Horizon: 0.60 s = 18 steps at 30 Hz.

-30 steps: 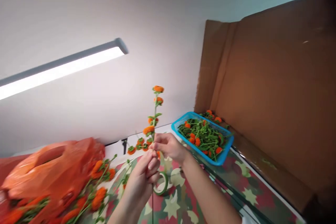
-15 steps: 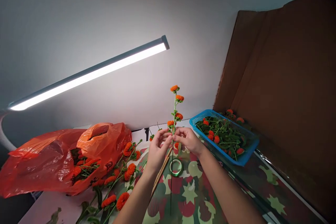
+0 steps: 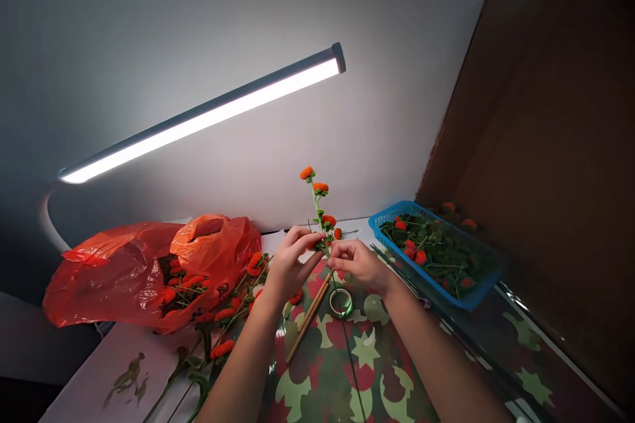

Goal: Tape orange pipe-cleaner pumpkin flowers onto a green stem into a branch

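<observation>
A tall artificial flower stem with several orange fuzzy blooms and small green leaves stands tilted between my hands. Its long thin dark wire runs down toward the camera. My left hand has its fingers closed on the stem by the lower bloom, partly hiding that bloom. Just below, my right hand pinches the stem between thumb and curled fingers. On the table below lies a roll of green tape. Left of the roll are thin brown sticks.
A red plastic bag of orange flowers sits at the left, with loose flower stems beside it. At the right, a blue basket holds more flowers, near a cardboard panel. A lit bar lamp hangs above.
The stem has tipped, its top leaning left and its lower wire swinging right. My left fingers have shifted up along it. The whole view has moved slightly.
</observation>
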Each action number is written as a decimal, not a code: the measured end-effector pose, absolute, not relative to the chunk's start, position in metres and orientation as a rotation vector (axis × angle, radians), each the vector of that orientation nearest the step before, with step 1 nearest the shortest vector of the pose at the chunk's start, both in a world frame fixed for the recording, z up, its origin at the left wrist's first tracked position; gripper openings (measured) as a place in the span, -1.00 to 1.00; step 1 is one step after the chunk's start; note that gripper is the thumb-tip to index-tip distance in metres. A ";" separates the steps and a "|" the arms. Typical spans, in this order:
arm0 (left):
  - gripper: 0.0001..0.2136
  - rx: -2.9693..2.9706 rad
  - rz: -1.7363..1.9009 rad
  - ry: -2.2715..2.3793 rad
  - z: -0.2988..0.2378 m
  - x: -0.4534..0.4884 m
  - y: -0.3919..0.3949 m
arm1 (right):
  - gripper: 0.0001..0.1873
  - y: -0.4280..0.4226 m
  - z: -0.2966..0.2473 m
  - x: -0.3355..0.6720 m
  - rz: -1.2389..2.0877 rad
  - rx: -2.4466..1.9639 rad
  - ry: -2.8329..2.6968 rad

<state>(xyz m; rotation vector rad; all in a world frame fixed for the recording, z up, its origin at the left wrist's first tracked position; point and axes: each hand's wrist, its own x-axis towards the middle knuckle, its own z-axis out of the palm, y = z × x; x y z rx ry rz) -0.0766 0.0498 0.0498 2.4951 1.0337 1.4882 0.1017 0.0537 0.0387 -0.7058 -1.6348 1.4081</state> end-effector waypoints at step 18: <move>-0.85 2.618 1.505 1.114 0.047 -0.071 0.044 | -0.67 0.055 0.038 0.108 1.480 -0.682 -1.626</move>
